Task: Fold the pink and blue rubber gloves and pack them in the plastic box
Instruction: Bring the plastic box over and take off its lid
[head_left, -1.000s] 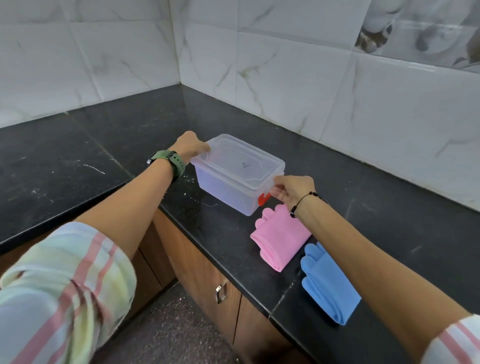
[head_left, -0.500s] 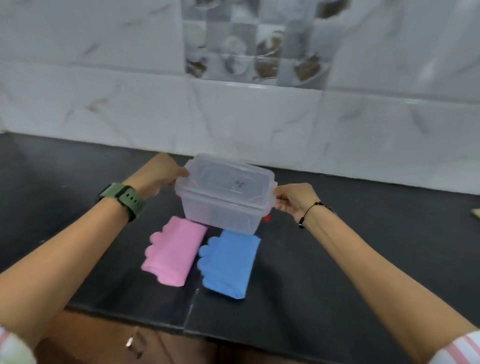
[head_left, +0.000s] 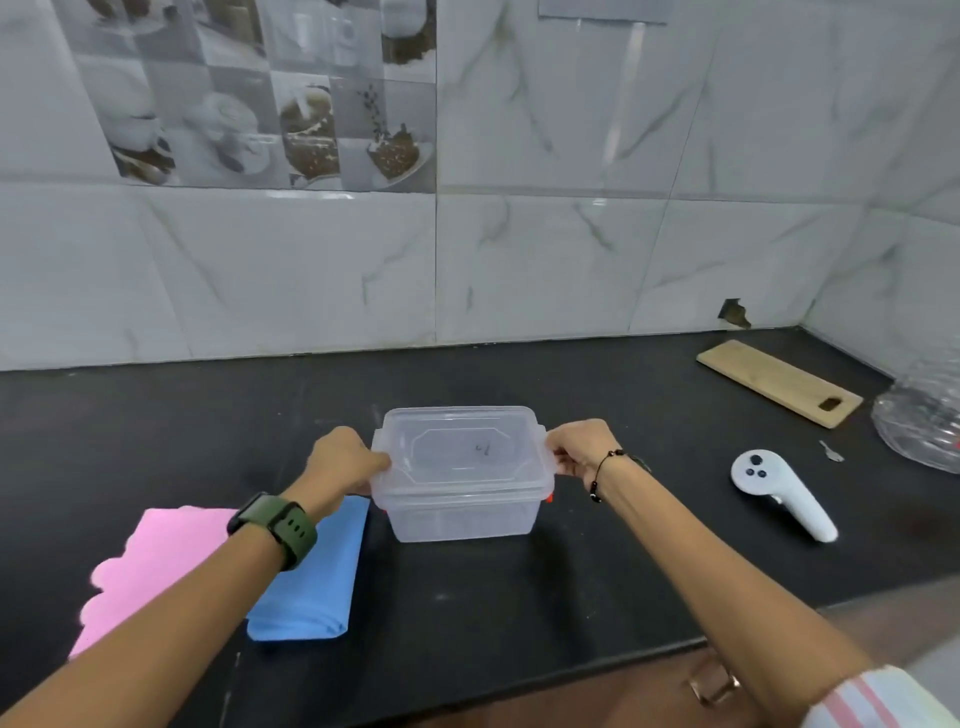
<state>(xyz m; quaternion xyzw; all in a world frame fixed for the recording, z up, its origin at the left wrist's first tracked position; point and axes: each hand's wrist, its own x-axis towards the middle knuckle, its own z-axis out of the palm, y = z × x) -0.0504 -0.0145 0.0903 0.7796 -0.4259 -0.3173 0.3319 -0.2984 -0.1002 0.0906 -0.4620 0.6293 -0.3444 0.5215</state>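
Both hands, left hand (head_left: 347, 460) and right hand (head_left: 579, 448), grip the lidded plastic box (head_left: 461, 475); pink gloves (head_left: 156, 566) and blue gloves (head_left: 311, 582) look folded, not packed yet.

We see a black counter (head_left: 467, 613). On it lie 2 folded gloves, pink (head_left: 156, 561) and blue (head_left: 311, 582), a lidded box (head_left: 462, 499), a white controller (head_left: 779, 491) and a wooden board (head_left: 774, 382).

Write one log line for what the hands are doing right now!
left hand: grips plastic box | right hand: grips box | lid: on | pink gloves, blue gloves: folded, on counter
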